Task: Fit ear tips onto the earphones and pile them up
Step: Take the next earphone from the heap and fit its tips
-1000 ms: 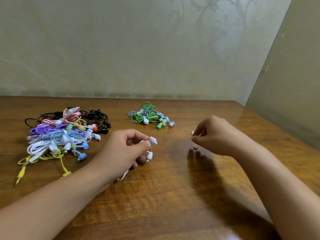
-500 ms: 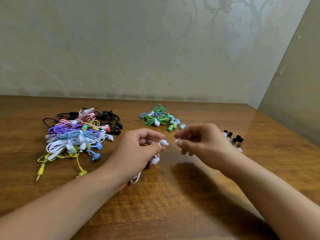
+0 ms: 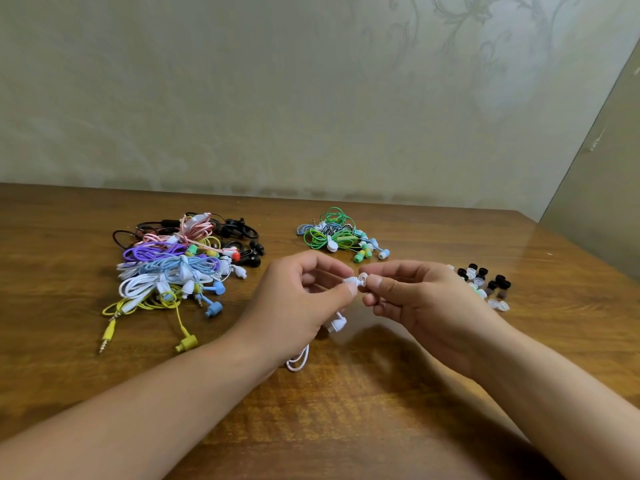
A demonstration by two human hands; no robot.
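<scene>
On the glossy wooden counter (image 3: 346,427), a tangled heap of coloured earphones (image 3: 180,268) lies left. The left hand (image 3: 298,306) grips a smooth white earbud (image 3: 350,281); the right hand (image 3: 426,299) pinches a round ear tip (image 3: 363,277) against it. Loose ear tips (image 3: 485,285) sit right.

The right hand (image 3: 419,296) has carried a white ear tip (image 3: 363,277) to the earbud (image 3: 350,282), apparently touching it now.
</scene>
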